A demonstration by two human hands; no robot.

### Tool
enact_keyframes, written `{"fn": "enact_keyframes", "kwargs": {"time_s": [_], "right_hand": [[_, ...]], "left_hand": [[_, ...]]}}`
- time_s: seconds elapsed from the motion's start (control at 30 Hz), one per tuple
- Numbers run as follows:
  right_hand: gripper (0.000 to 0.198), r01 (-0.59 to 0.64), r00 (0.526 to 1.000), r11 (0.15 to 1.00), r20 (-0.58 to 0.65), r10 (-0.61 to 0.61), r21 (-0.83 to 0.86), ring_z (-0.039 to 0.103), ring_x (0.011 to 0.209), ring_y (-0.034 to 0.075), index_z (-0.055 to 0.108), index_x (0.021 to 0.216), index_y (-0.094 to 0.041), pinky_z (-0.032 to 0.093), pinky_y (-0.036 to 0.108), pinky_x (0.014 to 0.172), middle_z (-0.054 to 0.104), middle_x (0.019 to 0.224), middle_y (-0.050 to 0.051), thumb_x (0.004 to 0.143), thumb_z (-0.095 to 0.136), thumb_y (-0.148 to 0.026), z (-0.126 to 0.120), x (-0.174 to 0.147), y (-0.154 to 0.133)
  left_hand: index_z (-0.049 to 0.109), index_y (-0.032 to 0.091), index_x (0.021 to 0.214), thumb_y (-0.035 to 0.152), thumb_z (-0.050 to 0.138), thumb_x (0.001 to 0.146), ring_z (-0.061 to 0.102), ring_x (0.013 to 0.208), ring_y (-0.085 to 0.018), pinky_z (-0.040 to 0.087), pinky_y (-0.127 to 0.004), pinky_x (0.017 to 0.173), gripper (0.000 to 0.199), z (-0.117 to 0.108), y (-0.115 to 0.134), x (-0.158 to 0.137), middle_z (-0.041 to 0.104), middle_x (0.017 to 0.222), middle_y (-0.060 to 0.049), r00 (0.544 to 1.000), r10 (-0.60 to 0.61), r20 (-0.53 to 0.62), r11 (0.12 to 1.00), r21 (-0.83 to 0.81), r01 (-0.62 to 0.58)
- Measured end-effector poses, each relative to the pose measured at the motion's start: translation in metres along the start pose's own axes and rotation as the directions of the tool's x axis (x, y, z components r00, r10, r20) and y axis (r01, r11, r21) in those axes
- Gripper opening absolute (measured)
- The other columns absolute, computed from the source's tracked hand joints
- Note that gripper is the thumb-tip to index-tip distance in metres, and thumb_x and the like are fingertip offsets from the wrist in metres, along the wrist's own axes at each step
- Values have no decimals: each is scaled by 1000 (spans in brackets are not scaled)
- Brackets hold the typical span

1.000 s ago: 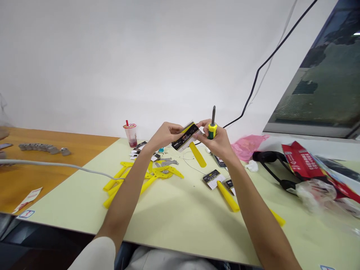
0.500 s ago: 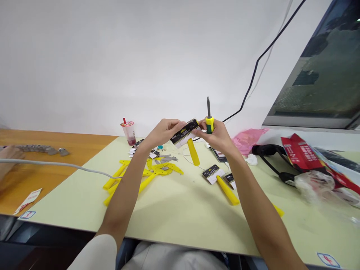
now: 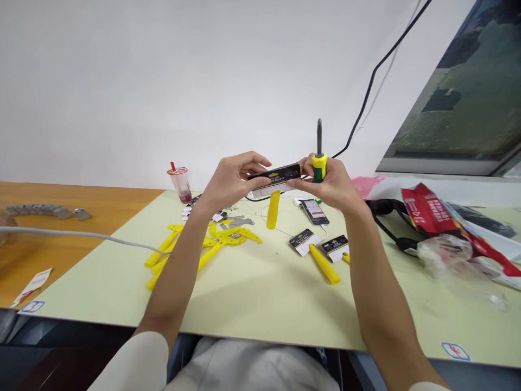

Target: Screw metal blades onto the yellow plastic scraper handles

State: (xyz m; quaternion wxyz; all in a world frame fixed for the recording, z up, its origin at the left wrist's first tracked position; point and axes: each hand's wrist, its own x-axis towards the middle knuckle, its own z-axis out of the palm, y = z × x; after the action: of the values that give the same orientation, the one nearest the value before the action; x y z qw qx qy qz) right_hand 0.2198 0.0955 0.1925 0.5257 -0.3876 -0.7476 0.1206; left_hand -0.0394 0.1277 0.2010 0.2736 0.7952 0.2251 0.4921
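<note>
Above the table I hold up a yellow-handled scraper [image 3: 273, 209] whose head is covered by a black and white card sleeve [image 3: 280, 175]. My left hand [image 3: 232, 182] pinches the sleeve's left end between thumb and fingers. At its right end, the fingertips of my right hand [image 3: 336, 184] grip the card. That same hand keeps a screwdriver [image 3: 319, 160] with a yellow and green handle tucked in it, tip upward. Two more carded scrapers lie below, one with its yellow handle [image 3: 324, 264] in full view, the other's card [image 3: 335, 248] partly beside my right forearm.
Yellow plastic handles [image 3: 222, 247] and grey metal pieces [image 3: 240, 221] are piled left of centre. Behind stand a drink cup [image 3: 179, 184] and a phone [image 3: 315, 212] on a cable. A red packet [image 3: 431, 209] and plastic wrap lie right. A grey cord [image 3: 81, 235] crosses at left.
Both hands have risen slightly and shifted, levelling the scraper's sleeve from its tilt. The screwdriver has moved up and right with my right hand. At far left, another person's hand has pulled back.
</note>
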Motion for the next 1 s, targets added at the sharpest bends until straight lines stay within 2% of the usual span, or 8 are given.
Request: {"fn": "enact_keyframes", "kwargs": {"time_s": [0.23, 0.3, 0.43, 0.5, 0.6, 0.7, 0.8, 1.0], "right_hand": [[52, -144, 941, 955, 263, 213, -258, 44, 66, 15, 50, 78, -23, 34, 31, 60, 56, 75, -2, 79, 87, -60, -17, -1, 4], [51, -194, 860, 909, 381, 339, -370, 44, 63, 14, 55, 78, -23, 33, 31, 57, 55, 70, -3, 77, 87, -63, -22, 1, 17], [51, -294, 589, 821, 584, 559, -489, 62, 67, 20, 56, 74, -22, 41, 31, 58, 64, 71, 1, 72, 92, -58, -25, 6, 54], [50, -354, 483, 758, 586, 650, -548, 71, 75, 23, 59, 75, -22, 48, 31, 63, 70, 77, 3, 66, 97, -54, -23, 7, 74], [48, -463, 402, 663, 527, 749, -589, 76, 82, 26, 63, 77, -21, 55, 33, 72, 76, 83, 6, 62, 101, -45, -21, 7, 97], [41, -495, 401, 653, 516, 757, -573, 77, 88, 27, 66, 80, -20, 59, 35, 77, 80, 87, 10, 69, 98, -43, -26, 7, 105], [34, -421, 484, 689, 497, 720, -589, 78, 90, 28, 70, 84, -20, 58, 37, 78, 82, 95, 12, 80, 91, -46, -38, 7, 95], [42, -320, 633, 706, 412, 656, -632, 77, 93, 32, 72, 90, -22, 57, 40, 78, 82, 96, 12, 86, 80, -63, -54, 7, 55]], "left_hand": [[83, 16, 110, 33, 91, 80, 78, 97, -24, 62, -36, 89, 35, 13, -33, 9, 82, 99, -11, 976, -108, 187, 994, -6, 112], [84, 14, 107, 31, 91, 77, 78, 95, -25, 62, -36, 87, 35, 28, -53, 12, 82, 97, -12, 941, -188, 283, 977, -42, 208], [85, 12, 104, 30, 93, 73, 77, 91, -27, 60, -33, 75, 37, 74, -94, 9, 83, 95, -14, 800, -354, 485, 909, -21, 416], [86, 13, 103, 30, 92, 73, 77, 89, -26, 61, -33, 73, 35, 99, -112, 1, 83, 98, -14, 733, -400, 551, 861, -48, 506], [85, 14, 95, 31, 91, 73, 76, 84, -24, 61, -34, 73, 28, 129, -136, -13, 82, 94, -12, 658, -441, 611, 786, -90, 611], [86, 18, 98, 37, 90, 76, 76, 89, -26, 60, -33, 74, 30, 144, -152, -23, 83, 96, -11, 630, -400, 665, 827, -34, 561], [86, 20, 104, 44, 88, 78, 77, 96, -27, 57, -31, 80, 35, 134, -157, -21, 84, 105, -11, 626, -342, 701, 917, 103, 386], [78, 20, 127, 55, 79, 84, 76, 101, -26, 53, -29, 81, 56, 32, -140, 10, 80, 124, -12, 633, -558, 537, 798, 556, 232]]}}
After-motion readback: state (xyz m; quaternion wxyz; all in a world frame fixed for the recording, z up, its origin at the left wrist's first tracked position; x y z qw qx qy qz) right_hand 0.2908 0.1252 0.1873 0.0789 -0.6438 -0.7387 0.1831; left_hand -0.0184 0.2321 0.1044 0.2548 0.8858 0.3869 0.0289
